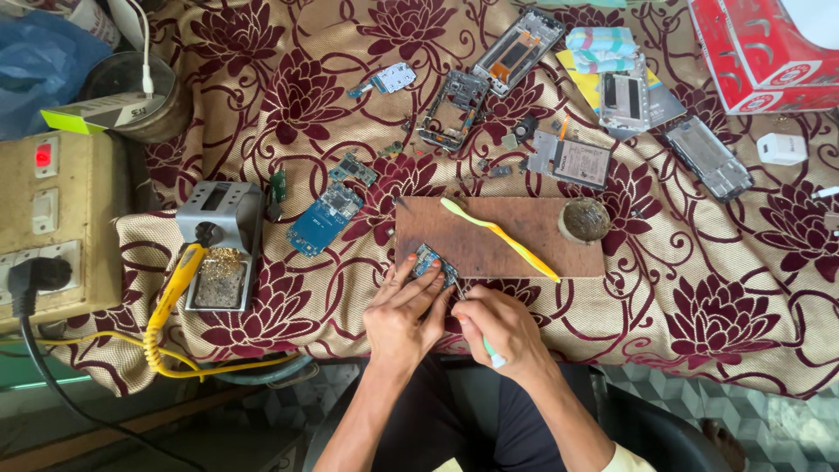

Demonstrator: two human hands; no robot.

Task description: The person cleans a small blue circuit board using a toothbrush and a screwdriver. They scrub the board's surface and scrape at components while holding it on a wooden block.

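Observation:
My left hand presses its fingers on a small blue circuit board at the near left corner of a brown wooden block. Beside it, my right hand grips a thin tool with a pale green handle, whose tip points at the board's edge. A yellow toothbrush lies diagonally across the block. At the block's right end sits a small round tin.
A maroon flowered cloth covers the table. A soldering station with a yellow iron stands left, next to a switchboard. A larger blue board, phone frames and parts lie scattered behind. A red box sits top right.

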